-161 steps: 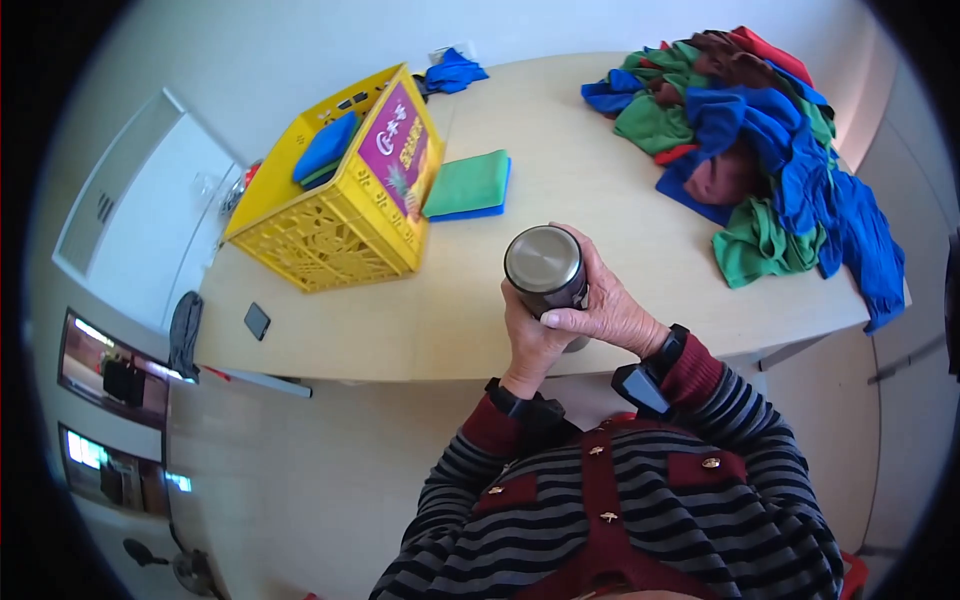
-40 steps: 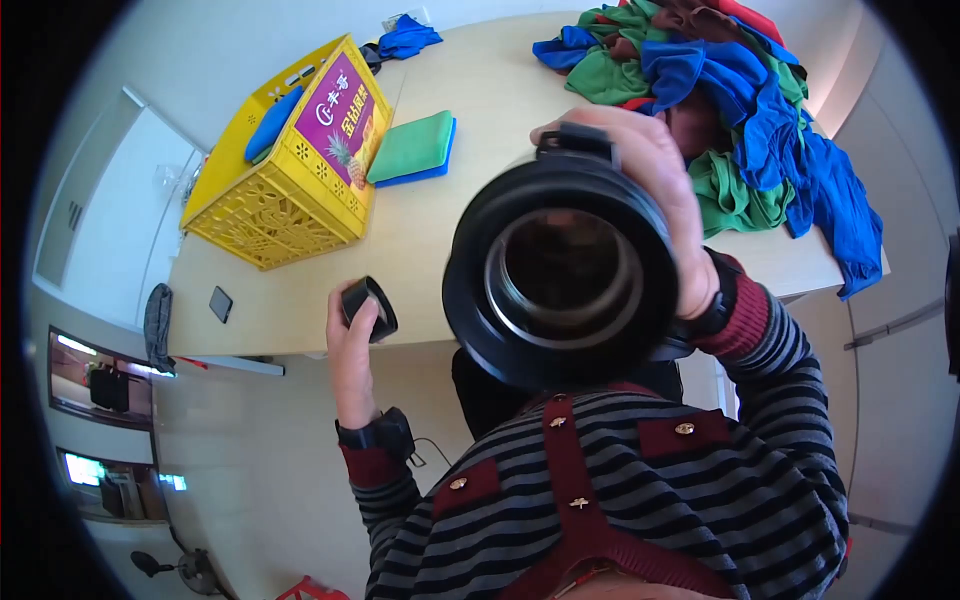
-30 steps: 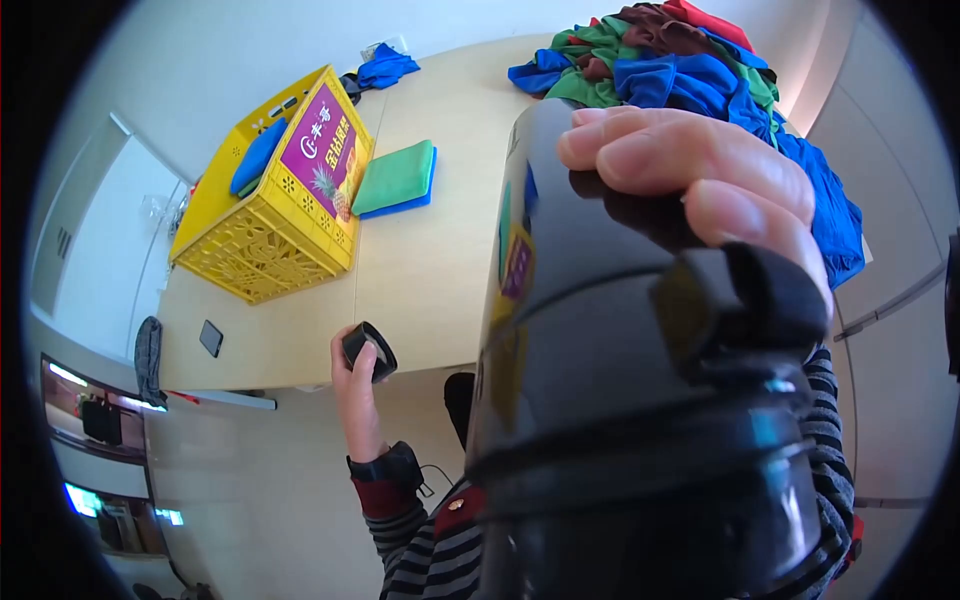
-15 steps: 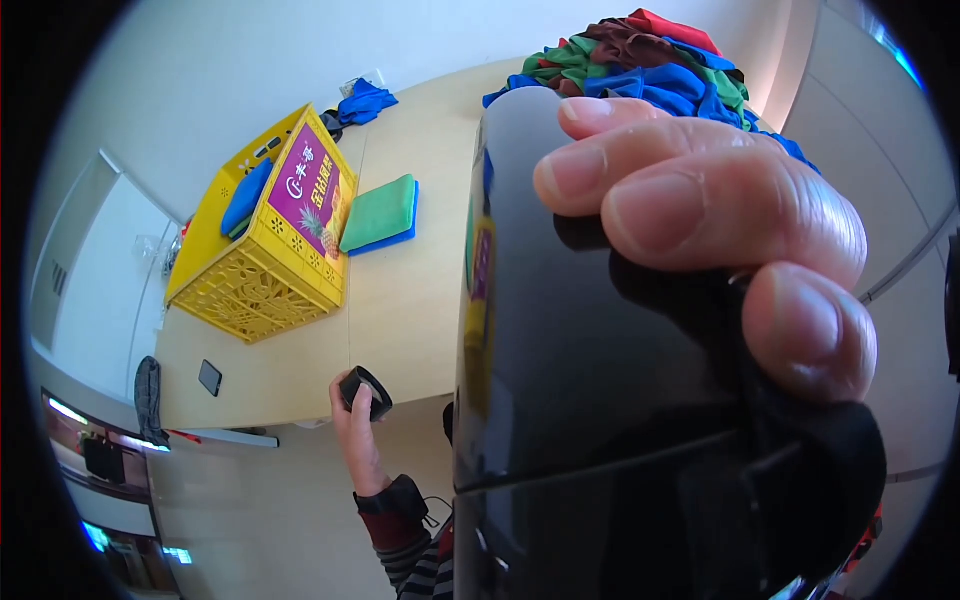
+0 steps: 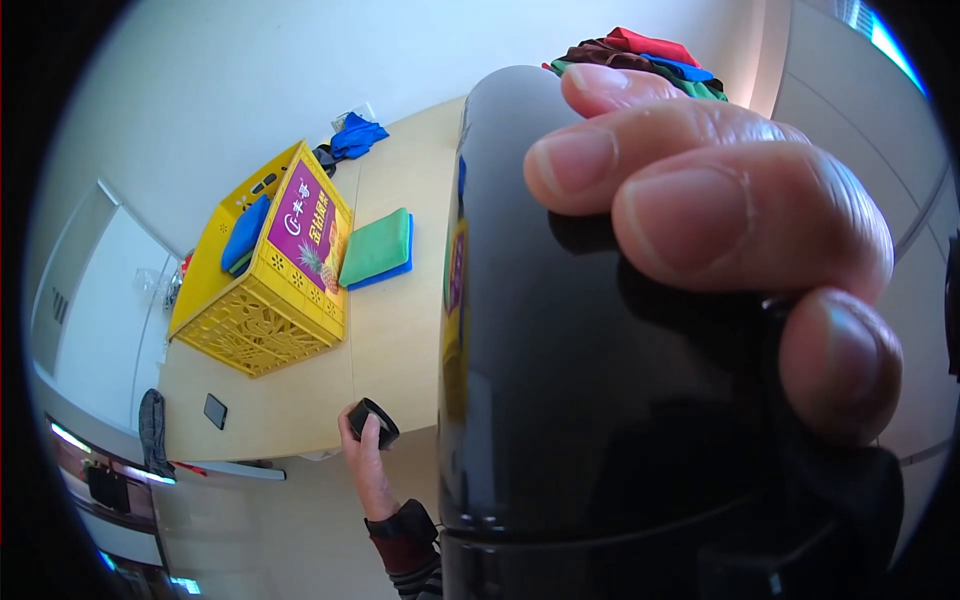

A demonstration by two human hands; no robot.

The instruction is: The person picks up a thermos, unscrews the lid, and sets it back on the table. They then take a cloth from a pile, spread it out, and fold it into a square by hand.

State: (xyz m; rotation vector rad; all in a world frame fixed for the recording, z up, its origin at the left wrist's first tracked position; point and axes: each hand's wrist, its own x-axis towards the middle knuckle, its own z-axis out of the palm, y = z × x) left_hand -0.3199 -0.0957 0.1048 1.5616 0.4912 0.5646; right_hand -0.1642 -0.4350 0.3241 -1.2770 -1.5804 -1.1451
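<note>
Very close to the camera, a glossy black bottle (image 5: 560, 400) fills the centre and right of the head view. My right hand (image 5: 700, 200) is closed around it, fingertips pressed on its dark side; the palm is hidden. Lower left, beyond the table's front edge, my left hand (image 5: 366, 450) grips a round black bottle cap (image 5: 377, 424), its thumb on the cap. A folded green cloth (image 5: 377, 246) lies on a blue cloth (image 5: 399, 270) on the table, up from my left hand.
A yellow plastic crate (image 5: 262, 315) with folded cloths inside stands on the wooden table (image 5: 385, 350). A phone (image 5: 215, 411) lies near the front edge. Blue crumpled cloth (image 5: 358, 137) is by the wall; a cloth pile (image 5: 650, 60) shows behind the bottle.
The view has tilted, so the table and crate sit lower. The bottle has shifted slightly left in view and hides more of the cloth pile. Both hands keep their holds.
</note>
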